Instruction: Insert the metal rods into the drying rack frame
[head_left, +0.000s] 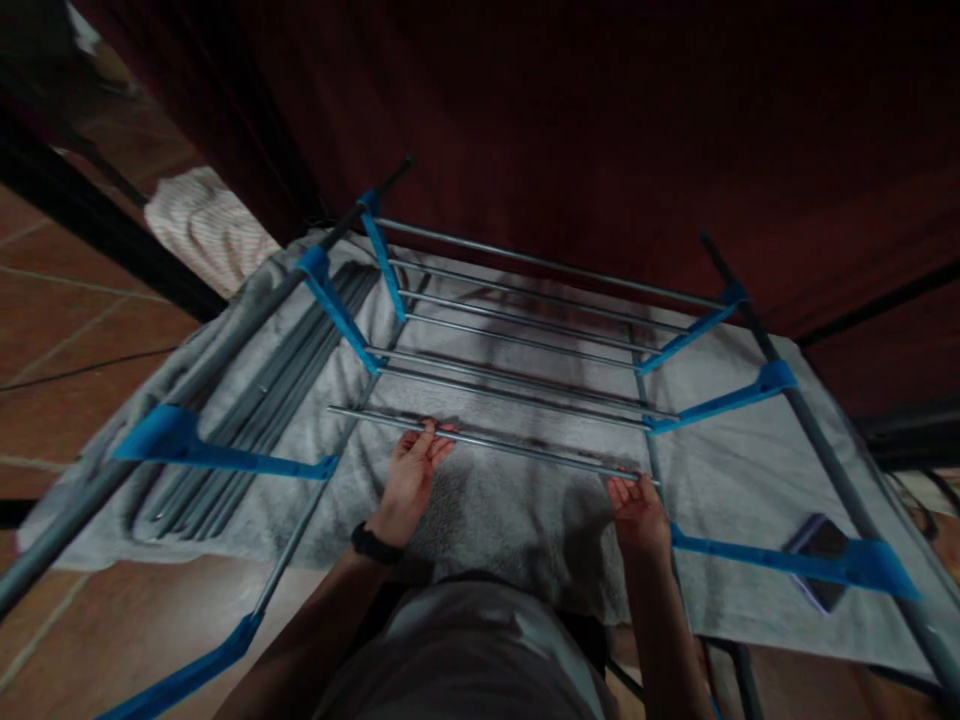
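"What has the left grip (pixel 412 465) got?"

"A thin metal rod (pixel 525 452), pinched between thumb and fingers. One end juts out past that grip on its left, crossing above a thin side bar (pixel 300 524)."

"And the right grip (pixel 639 510)?"

"Closed on the same rod, near its other end, fingertips curled up against it. The rod spans the gap between the two grips, with its right tip close to the other side bar. Whether it touches, I can't tell."

"What lies beyond them?"

"Several crossbars (pixel 517 253), running between blue brackets on either side, and a dark red curtain (pixel 525 120) farther off."

"Anything left of the left grip?"

"A blue bracket (pixel 225 455) on a thick grey pole (pixel 240 340), and past the bracket's inner end, a bundle of grey tubes (pixel 255 400) lying side by side. Just behind that grip, a dark wristband (pixel 375 545)."

"Right of the right grip?"

"Another bracket (pixel 750 556), with a phone (pixel 825 538) partly hidden under it, lying on the grey blanket (pixel 517 530) that spreads beneath both grips."
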